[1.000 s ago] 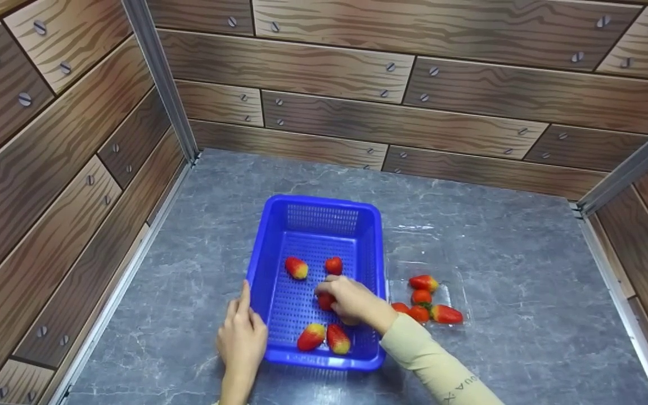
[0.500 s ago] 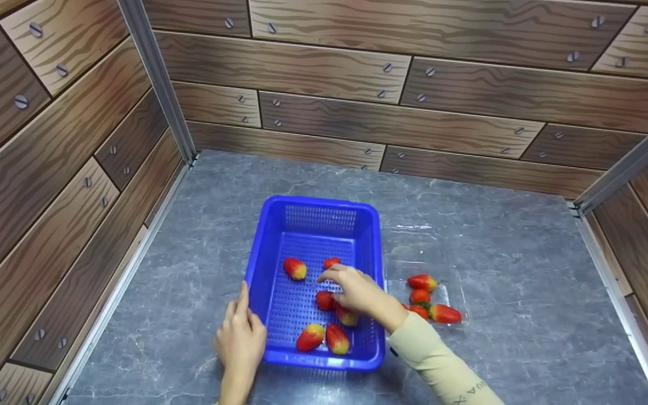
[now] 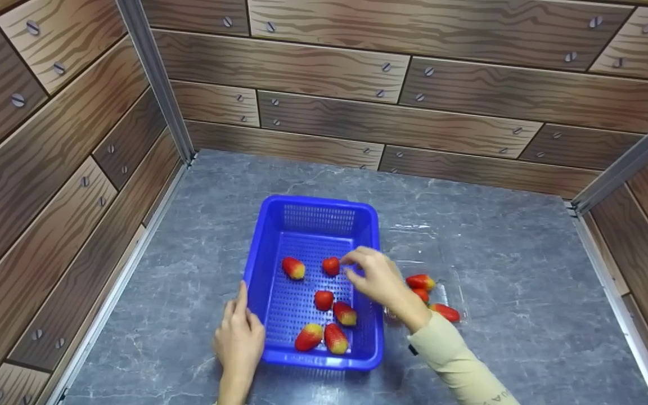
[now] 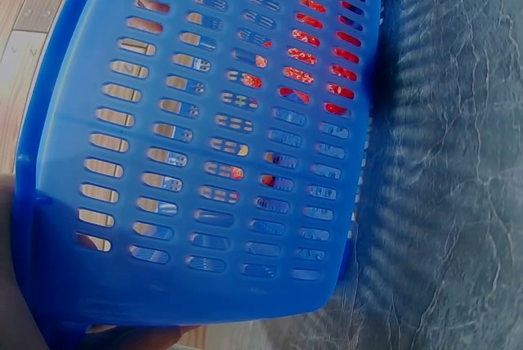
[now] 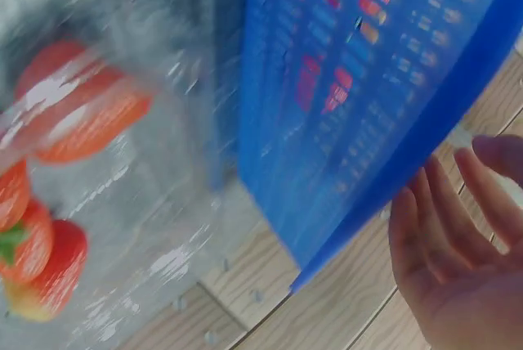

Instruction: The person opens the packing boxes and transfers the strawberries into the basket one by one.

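A blue perforated basket (image 3: 313, 201) stands on the grey table and holds several red strawberries (image 3: 324, 300). My left hand (image 3: 239, 332) rests against the basket's near left corner, index finger straight along the wall; the left wrist view shows the basket wall (image 4: 204, 162) up close. My right hand (image 3: 373, 275) hovers over the basket's right rim with relaxed fingers and holds nothing. In the right wrist view the right hand (image 5: 458, 260) is empty beside the basket wall (image 5: 351, 80). Right of the basket, a clear plastic tray (image 3: 454, 292) holds a few more strawberries (image 3: 421, 281).
Wood-pattern walls with metal corner posts (image 3: 155, 79) close in the grey marble-look table (image 3: 498, 242) on the left, back and right. The tray's strawberries (image 5: 73, 113) appear blurred in the right wrist view.
My right hand let go of a strawberry inside the basket, then lifted and moved back and right to the basket's right rim. The left hand stayed at the corner.
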`<state>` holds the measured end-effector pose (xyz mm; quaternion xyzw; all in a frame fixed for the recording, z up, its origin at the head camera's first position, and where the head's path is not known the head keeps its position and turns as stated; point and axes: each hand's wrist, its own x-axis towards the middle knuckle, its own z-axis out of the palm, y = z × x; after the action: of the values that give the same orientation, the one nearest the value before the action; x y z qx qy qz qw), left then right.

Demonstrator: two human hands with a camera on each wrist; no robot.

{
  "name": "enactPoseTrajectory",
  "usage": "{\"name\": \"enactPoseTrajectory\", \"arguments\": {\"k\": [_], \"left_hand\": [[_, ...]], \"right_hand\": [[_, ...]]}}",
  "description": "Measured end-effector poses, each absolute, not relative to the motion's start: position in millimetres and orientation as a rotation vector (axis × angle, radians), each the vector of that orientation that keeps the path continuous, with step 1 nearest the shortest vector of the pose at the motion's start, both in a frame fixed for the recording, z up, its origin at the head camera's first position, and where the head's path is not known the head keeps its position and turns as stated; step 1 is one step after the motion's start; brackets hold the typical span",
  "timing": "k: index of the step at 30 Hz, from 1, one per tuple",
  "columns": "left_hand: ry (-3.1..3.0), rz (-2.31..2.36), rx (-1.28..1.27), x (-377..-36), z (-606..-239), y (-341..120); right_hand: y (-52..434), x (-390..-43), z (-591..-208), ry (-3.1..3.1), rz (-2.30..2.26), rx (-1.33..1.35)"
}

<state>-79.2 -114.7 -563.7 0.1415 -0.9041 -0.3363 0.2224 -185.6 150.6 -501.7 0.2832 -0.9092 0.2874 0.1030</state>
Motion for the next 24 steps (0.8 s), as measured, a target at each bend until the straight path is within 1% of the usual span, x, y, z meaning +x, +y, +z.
{"name": "enactPoseTrajectory", "arguments": {"k": [10, 18, 24], "left_hand": [[-2.493, -0.916, 0.387, -80, -564, -114], [-2.523, -0.898, 0.376, -79, -562, -113], [-2.541, -0.890, 0.365, -79, -562, -115]], "right_hand": [[205, -193, -498, -2.634, 0.847, 0.538], [263, -185, -527, -2.775, 0.705, 0.386], [288, -179, -547, -2.880, 0.638, 0.345]]}}
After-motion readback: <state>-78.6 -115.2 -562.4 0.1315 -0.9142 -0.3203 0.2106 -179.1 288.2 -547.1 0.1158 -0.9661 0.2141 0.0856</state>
